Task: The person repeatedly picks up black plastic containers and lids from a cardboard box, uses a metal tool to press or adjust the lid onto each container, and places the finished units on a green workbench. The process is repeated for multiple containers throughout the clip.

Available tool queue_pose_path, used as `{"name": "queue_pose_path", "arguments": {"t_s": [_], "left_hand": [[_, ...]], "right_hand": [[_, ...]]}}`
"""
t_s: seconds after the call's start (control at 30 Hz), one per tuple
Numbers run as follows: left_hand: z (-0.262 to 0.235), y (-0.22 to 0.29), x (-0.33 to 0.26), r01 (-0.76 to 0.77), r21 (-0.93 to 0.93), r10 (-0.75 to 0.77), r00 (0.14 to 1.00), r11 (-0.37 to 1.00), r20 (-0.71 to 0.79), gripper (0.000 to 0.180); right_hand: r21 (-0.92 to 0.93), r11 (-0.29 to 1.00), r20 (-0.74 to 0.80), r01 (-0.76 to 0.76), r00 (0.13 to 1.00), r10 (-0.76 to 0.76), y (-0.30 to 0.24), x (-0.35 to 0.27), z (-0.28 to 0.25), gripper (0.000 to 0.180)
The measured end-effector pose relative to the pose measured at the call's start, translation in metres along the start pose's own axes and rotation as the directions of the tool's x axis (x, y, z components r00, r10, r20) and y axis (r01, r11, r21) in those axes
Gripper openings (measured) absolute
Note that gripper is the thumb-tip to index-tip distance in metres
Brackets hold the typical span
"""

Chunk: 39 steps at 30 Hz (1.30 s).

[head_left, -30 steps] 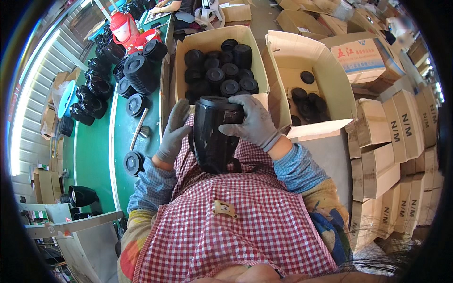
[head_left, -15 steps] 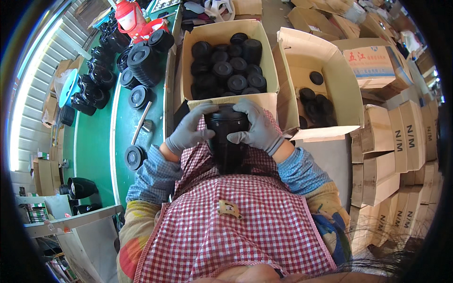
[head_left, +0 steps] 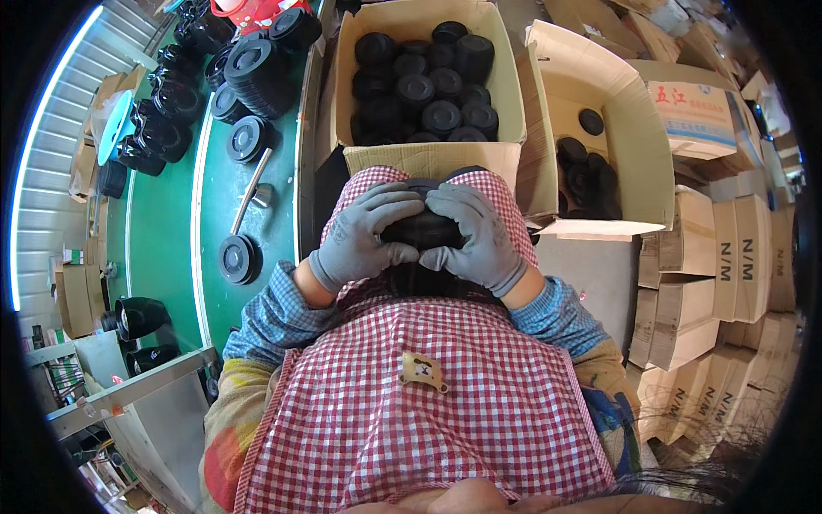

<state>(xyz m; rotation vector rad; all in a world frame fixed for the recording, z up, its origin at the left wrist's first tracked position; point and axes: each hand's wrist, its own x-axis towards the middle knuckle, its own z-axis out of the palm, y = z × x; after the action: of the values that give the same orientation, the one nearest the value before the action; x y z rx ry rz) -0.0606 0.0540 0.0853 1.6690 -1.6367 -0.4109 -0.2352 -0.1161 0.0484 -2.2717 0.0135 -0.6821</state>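
Black rounded plastic part (head_left: 424, 230) sits on the lap over the red-white checked apron (head_left: 411, 403), mostly hidden under both hands. Left hand (head_left: 364, 233) in grey knit glove curls over its left side, fingers bent and closed onto it, wrist bent inward. Right hand (head_left: 475, 236), same grey glove, wraps the right side, fingers folded down over the top, clamped on the part too; fingertips of both nearly meet. Blue cuffs at the wrists. Just ahead, open cardboard box (head_left: 428, 158) packed with round black ribbed lids. Second cardboard box (head_left: 634, 163) to the right, few black pieces inside. Left: green tabletop (head_left: 171, 248) with stacked black discs (head_left: 257, 73), glossy.
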Motion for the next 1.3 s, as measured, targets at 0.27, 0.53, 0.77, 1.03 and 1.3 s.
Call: {"name": "queue_pose_path", "arguments": {"t_s": [0.27, 0.53, 0.77, 1.03, 1.3], "left_hand": [[-0.009, -0.039, -0.009, 0.046, -0.774, -0.377, 0.891, 0.631, -0.254, 0.057], [-0.007, -0.033, 0.013, 0.188, -0.91, -0.187, 0.974, 0.368, 0.126, 0.053], [0.007, -0.051, -0.023, 0.225, -0.811, -0.511, 0.854, 0.54, -0.103, 0.075], [0.066, -0.029, -0.082, 0.361, -0.212, -0.305, 0.917, 0.908, 0.257, 0.041], [0.008, -0.089, 0.057, 0.458, -0.214, -0.361, 0.854, 0.863, 0.374, 0.033]], "right_hand": [[0.2, 0.973, 0.025, -0.118, 0.993, 0.116, -0.008, 0.02, -0.014, 0.1], [0.425, 0.897, 0.207, 0.124, 0.951, -0.23, -0.052, 0.054, -0.081, 0.105], [0.282, 0.951, 0.226, -0.123, 0.972, 0.058, -0.008, 0.031, -0.105, 0.08], [-0.179, 0.979, 0.362, -0.097, 0.919, 0.157, 0.035, -0.029, -0.013, 0.065], [0.084, 0.996, 0.427, 0.036, 0.902, -0.068, 0.024, 0.024, -0.025, 0.067]]}}
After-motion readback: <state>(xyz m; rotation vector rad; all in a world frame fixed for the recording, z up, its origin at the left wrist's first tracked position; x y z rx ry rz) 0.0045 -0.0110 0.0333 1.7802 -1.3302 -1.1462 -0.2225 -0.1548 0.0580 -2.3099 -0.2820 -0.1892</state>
